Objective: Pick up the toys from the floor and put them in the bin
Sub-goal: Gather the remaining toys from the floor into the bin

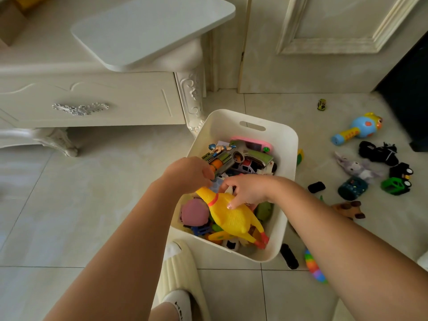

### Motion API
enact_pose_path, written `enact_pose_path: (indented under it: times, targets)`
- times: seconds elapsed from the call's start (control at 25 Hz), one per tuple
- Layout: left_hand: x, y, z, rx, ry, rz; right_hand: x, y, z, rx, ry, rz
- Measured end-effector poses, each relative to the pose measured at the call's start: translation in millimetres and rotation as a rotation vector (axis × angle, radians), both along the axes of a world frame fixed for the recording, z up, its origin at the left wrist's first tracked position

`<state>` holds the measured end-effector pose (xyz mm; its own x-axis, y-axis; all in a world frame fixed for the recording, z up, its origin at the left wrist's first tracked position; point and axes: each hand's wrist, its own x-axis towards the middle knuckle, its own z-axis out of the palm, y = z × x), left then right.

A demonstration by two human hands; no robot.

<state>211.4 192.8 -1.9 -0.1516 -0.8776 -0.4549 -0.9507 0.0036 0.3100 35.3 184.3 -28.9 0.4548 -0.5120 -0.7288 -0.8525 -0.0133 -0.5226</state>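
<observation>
A white bin (pixel 286 144) stands on the tiled floor, filled with several toys. A yellow rubber chicken (pixel 231 216) lies on top of them. My left hand (pixel 187 173) is over the bin at the chicken's head, fingers curled around something small that I cannot make out. My right hand (pixel 247 189) rests on the chicken's neck and back, fingers spread. A toy gun (pixel 240 156) lies further back in the bin. On the floor to the right lie a blue microphone toy (pixel 356 130), a grey plush (pixel 357 169) and a green car (pixel 396 186).
A white cabinet (pixel 92 98) stands at the left, a door (pixel 324 42) behind the bin. More toys lie right of the bin: black cars (pixel 379 152), a dark cup toy (pixel 352 188), a rainbow toy (pixel 315 267), a brown toy (pixel 347 209). My slippered foot (pixel 180 274) is beside the bin.
</observation>
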Motion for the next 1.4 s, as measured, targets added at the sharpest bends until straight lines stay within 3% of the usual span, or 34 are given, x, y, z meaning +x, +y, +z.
enact_pose_path:
  times: [0.16, 0.36, 0.56, 0.76, 1.04, 1.12, 1.24, 1.4]
  targets:
    - [1.1, 3.5, -4.2, 0.203, -0.003, -0.184, 3.8, -4.0, -4.6, 0.068, 0.109, 0.038]
    - [-11.4, 20.4, -30.9, 0.374, -0.22, -0.435, 19.5, 10.5, -23.1, 0.128, 0.189, 0.213]
    - [-11.3, 21.7, -46.9, 0.38, -0.163, -0.418, 0.2, 16.3, -26.6, 0.119, 0.092, 0.05]
    - [-12.2, 37.5, -68.2, 0.37, -0.114, -0.334, 17.2, 31.4, -38.7, -0.138, 0.311, 0.35]
    - [-15.3, 47.3, -60.3, 0.308, 0.055, -0.061, 12.0, 41.3, -43.4, -0.229, 0.298, 0.135]
    - [-15.3, 39.6, -46.4, 0.274, 0.111, -0.015, -5.1, 31.7, -24.0, -0.235, 0.165, 0.053]
    - [-30.6, 26.7, -25.0, 0.153, 0.139, -0.032, -40.2, 22.1, 7.1, -0.119, -0.102, -0.329]
    - [-87.2, 16.8, 4.4, 0.09, 0.392, 0.014, -90.1, 22.0, 34.0, -0.172, -0.412, -0.781]
